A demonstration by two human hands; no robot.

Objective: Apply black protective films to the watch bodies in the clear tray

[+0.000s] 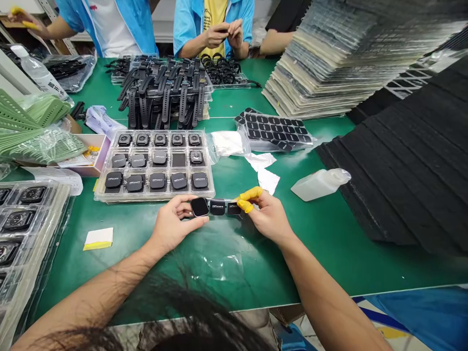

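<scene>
My left hand point(175, 218) grips a smartwatch body point(199, 207) by its edges, its dark screen facing up. Yellow finger cots cover two fingers of my right hand point(266, 214), which pinches the right end of a clear strip of black screen films point(218, 207) with white lettering. The strip's left end meets or overlaps the watch's edge; I cannot tell which. Just beyond my hands lies a clear plastic tray point(155, 197) of watch bodies, some showing their sensor backs, others covered by lettered black squares. One of its compartments point(179, 160) holds no watch.
A second watch tray point(54, 195) stands at left, near a white-and-yellow pad point(98, 239). A white bottle point(320, 185) lies at right by paper scraps point(268, 180) and a bagged film stack point(276, 129). Watch straps point(164, 92) and tall tray stacks point(329, 63) stand farther back. Co-workers sit opposite.
</scene>
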